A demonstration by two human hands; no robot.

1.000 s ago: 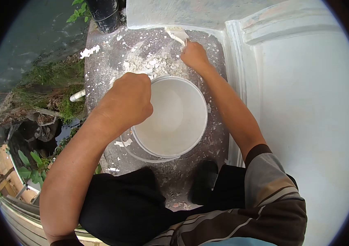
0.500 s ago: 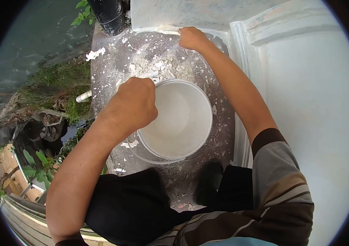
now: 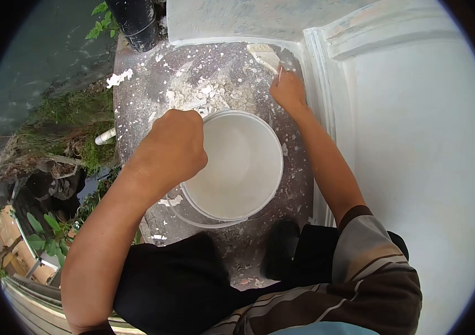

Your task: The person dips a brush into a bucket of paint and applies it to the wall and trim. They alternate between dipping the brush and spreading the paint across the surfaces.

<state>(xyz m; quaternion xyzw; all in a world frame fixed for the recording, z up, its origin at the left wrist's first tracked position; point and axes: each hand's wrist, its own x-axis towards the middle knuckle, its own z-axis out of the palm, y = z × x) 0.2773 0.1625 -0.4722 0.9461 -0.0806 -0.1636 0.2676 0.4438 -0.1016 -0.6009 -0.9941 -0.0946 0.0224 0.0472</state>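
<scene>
My right hand (image 3: 288,89) is closed around the handle of a white-smeared paintbrush (image 3: 265,56), held over the speckled ledge near the foot of the wall. My left hand (image 3: 176,139) forms a fist at the left rim of a white bucket (image 3: 237,167). It appears to grip that rim, though its fingertips are hidden. Inside the bucket is a pale, whitish content. A thin bail handle (image 3: 201,225) hangs down on the bucket's near side. Just beyond the left fist lies a flat white piece (image 3: 195,104), partly covered by the hand.
Loose paint flakes (image 3: 223,92) are heaped behind the bucket on the dark ledge (image 3: 299,184). A white wall (image 3: 410,139) runs along the right, another (image 3: 232,19) along the back. A black pipe (image 3: 134,25) stands back left. Left of the ledge lie water and plants below.
My right hand has drawn the paintbrush back from the wall's base, toward me and to the right. The left hand and bucket keep their places relative to each other; the view has shifted slightly.
</scene>
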